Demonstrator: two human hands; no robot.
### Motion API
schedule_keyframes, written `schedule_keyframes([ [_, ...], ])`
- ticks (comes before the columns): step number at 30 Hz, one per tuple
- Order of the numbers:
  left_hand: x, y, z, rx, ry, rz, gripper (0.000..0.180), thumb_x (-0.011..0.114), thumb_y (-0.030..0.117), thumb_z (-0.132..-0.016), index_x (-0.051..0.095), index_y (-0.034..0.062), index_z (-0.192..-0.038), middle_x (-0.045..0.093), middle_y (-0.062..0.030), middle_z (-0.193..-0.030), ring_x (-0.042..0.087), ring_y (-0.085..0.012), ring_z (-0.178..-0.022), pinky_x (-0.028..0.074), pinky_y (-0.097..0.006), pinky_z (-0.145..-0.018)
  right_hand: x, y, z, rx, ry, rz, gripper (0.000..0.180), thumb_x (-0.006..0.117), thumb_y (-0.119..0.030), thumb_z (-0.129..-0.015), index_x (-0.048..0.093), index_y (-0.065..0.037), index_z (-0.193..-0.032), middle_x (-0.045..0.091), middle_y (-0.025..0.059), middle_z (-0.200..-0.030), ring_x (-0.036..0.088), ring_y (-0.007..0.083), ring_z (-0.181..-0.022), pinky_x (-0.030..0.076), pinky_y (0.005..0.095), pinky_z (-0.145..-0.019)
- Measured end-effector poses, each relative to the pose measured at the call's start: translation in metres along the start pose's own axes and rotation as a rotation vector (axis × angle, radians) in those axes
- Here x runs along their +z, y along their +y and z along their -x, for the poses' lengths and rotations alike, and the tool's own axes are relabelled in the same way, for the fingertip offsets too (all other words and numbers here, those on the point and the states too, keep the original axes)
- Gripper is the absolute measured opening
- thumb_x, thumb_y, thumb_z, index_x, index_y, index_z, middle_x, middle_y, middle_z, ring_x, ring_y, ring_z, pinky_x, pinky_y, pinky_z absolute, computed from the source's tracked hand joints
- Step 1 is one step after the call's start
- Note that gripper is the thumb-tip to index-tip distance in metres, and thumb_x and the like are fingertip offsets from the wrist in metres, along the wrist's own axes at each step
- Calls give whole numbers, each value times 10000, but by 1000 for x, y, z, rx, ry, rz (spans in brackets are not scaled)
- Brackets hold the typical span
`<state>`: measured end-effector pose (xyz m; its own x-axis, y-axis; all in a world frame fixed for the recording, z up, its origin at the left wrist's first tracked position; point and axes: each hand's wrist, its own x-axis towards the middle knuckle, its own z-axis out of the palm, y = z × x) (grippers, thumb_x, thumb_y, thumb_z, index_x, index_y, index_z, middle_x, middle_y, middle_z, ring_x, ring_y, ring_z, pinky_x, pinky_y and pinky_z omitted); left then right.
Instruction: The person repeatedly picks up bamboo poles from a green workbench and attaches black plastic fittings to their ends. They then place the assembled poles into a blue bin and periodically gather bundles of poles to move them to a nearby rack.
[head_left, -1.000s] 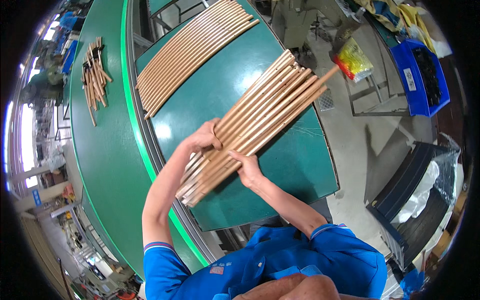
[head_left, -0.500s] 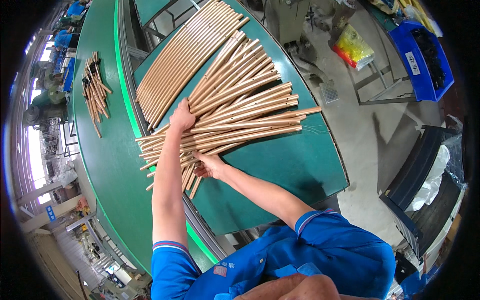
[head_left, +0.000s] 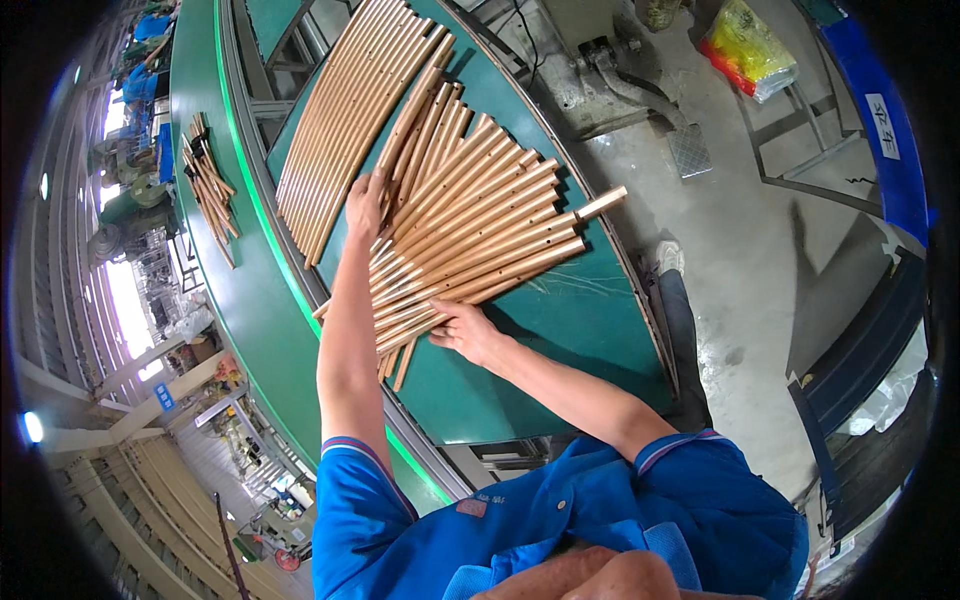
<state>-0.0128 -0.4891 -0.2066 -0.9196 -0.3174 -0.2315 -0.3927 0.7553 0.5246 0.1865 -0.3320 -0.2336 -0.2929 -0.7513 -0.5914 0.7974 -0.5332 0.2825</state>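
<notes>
The left hand lies flat, fingers together, pressing on the far side of a fan of tubes. The right hand has its fingers curled onto the near tube ends (whether it pinches any I cannot tell). The fan rests on a green table. A neat row lies just beyond; short sticks sit on the belt at left.
</notes>
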Motion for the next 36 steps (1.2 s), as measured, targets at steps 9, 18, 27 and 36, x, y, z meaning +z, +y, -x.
schedule_keyframes([
  [9,22,41,-9,89,52,-217,532,519,522,-891,548,15,-735,541,-157,-699,520,-292,-669,404,-393,-666,37,-30,-43,15,48,121,349,809,-268,-721,649,-74,-964,600,20,-801,544,150,-686,568,330,-628],
  [18,50,92,-11,135,-113,-269,523,475,515,-896,568,15,-772,585,-193,-749,564,-351,-743,421,-412,-713,26,2,-37,-161,-81,94,542,766,-279,-783,527,-113,-1241,532,19,-1275,566,208,-1074,482,503,-923],
  [27,32,52,-19,515,-41,-682,527,384,419,-945,420,110,-1371,523,-161,-1188,478,-358,-1108,319,-484,-972,-4,-24,-13,127,-77,698,850,615,-661,-772,453,11,-1266,598,184,-654,597,230,-453,515,323,-403],
  [36,19,8,38,237,20,-703,636,245,522,-974,225,150,-1490,225,-171,-1523,187,-336,-1413,138,-551,-1102,-51,-19,32,-72,-83,1103,606,552,-586,-861,500,7,-973,568,88,-712,582,191,-561,513,337,-508],
])
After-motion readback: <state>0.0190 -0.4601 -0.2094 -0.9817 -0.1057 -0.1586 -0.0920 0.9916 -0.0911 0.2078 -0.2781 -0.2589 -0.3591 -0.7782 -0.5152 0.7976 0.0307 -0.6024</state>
